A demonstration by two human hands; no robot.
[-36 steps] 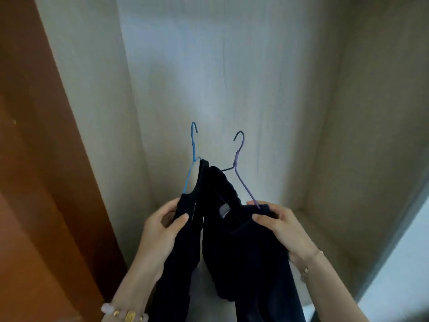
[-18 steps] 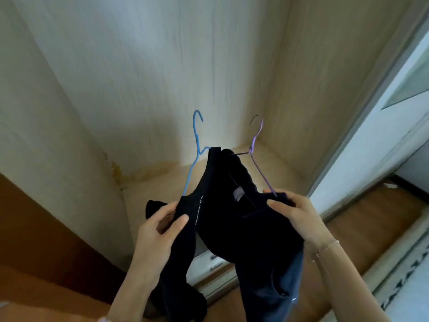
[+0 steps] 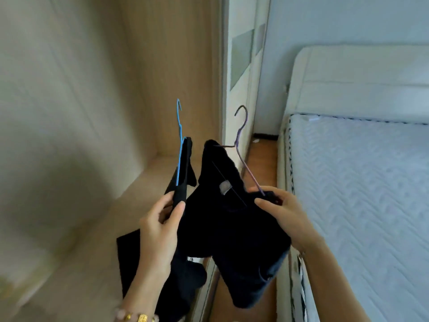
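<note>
Blue hanger (image 3: 179, 135) and purple hanger (image 3: 241, 135) each carry a dark garment, and both are held up just in front of the open wardrobe (image 3: 167, 66), hooks pointing up. The left garment (image 3: 183, 173) hangs edge-on from the blue hanger, before the wardrobe's back corner. The left hand (image 3: 160, 226) pinches cloth and wire together between the thumb and curled fingers. The right garment (image 3: 232, 217), with a pale label (image 3: 225, 187) at its collar, hangs on the purple hanger near the wardrobe's right edge. The right hand (image 3: 287, 217) grips its shoulder, thumb on top and fingers curled round cloth and wire. Lower down the two garments crowd together; whether they touch cannot be told. Their hems trail below the hands, over the front lip of the wardrobe's floor.

The step in hand looks like carrying the pair between wardrobe and bed (image 3: 359, 194), though the direction is not clear. No rail is in view. The next move calls for keeping the hooks apart so they do not tangle, and lifting enough that the hems clear the lip.

Just right of the wardrobe stands a sliding door (image 3: 241, 54), then a strip of wooden floor (image 3: 262, 159). Farther right lie the bed's quilted mattress and pale headboard (image 3: 359, 73). A beaded bracelet (image 3: 137, 318) circles the left wrist.
</note>
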